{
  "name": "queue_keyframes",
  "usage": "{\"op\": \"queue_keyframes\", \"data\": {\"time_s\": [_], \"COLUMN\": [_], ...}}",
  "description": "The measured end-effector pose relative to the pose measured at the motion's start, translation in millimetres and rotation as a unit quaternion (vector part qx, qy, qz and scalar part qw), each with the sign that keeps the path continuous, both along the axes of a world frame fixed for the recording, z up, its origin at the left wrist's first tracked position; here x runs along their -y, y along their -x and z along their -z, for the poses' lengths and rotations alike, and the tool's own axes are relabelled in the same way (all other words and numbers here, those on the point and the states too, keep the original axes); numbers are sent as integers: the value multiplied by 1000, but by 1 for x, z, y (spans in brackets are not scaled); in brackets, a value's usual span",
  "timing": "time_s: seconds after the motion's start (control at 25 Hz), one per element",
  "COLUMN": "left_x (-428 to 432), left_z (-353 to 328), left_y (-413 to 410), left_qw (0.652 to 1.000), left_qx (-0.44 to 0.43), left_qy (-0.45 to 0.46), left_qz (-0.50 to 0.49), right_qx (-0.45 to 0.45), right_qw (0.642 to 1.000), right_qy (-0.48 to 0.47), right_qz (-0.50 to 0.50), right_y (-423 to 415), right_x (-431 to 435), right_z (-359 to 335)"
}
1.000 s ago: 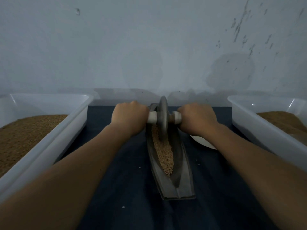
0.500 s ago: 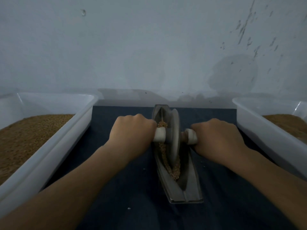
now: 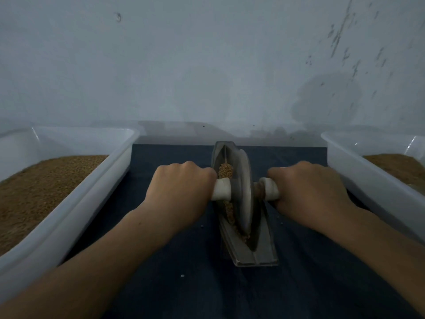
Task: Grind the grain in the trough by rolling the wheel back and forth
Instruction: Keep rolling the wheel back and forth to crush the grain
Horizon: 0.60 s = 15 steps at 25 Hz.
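Presently, mid-stroke. The wheel (image 3: 245,194) is seen upright in the trough (image 3: 255,259), which lies along the 12-to-6 line at the middle of the dark-covered surface (image 3: 184,291). The wheel's lower rim is bedded past the middle of the trough, toward its 6 o'clock end.

Left hand (image 3: 181,192): fingers wrapped tight round the pale handle (image 3: 222,189) on the 9 o'clock side of the wheel. Right hand (image 3: 310,194): likewise clenched on the stub at the 3 o'clock side. Only the backs of both fists are shown; the fingertips are hidden underneath.

Grain (image 3: 225,169) is noted in the trough channel, heaped at 12 o'clock of the axle and trailing down along the 9 o'clock face of the wheel to the 6 o'clock end. It reads as coarse, separate kernels; no fine meal can be made out in this light.

Progress, as judged: grinding is under way but far from finished, and many more passes are likely needed. A few stray kernels (image 3: 182,276) are scattered on the surface.

A white tub (image 3: 69,226) of brown grain is set at 9 o'clock, and a second tub (image 3: 372,192) at 3 o'clock; whether the second holds ground or whole material cannot be told.
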<state>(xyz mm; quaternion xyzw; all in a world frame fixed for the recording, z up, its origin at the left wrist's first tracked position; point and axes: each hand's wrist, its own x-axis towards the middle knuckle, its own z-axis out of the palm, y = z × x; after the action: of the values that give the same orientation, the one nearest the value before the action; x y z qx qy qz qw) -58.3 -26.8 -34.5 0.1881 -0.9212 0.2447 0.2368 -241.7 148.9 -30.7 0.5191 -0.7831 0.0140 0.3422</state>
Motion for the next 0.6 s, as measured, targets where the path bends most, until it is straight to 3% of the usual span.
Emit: {"op": "queue_keyframes", "data": {"time_s": [0.44,0.6], "left_x": [36,9], "left_z": [-15,-2], "left_y": [55,15], "left_qw": [995,999], "left_qx": [35,20], "left_qy": [-55,-19], "left_qz": [-72,-19], "right_qx": [126,19], "right_qw": [990,1000], "right_qy": [-21,-3], "right_qz": [53,2], "right_y": [35,14], "right_x": [65,14], "right_z": [-5,12]}}
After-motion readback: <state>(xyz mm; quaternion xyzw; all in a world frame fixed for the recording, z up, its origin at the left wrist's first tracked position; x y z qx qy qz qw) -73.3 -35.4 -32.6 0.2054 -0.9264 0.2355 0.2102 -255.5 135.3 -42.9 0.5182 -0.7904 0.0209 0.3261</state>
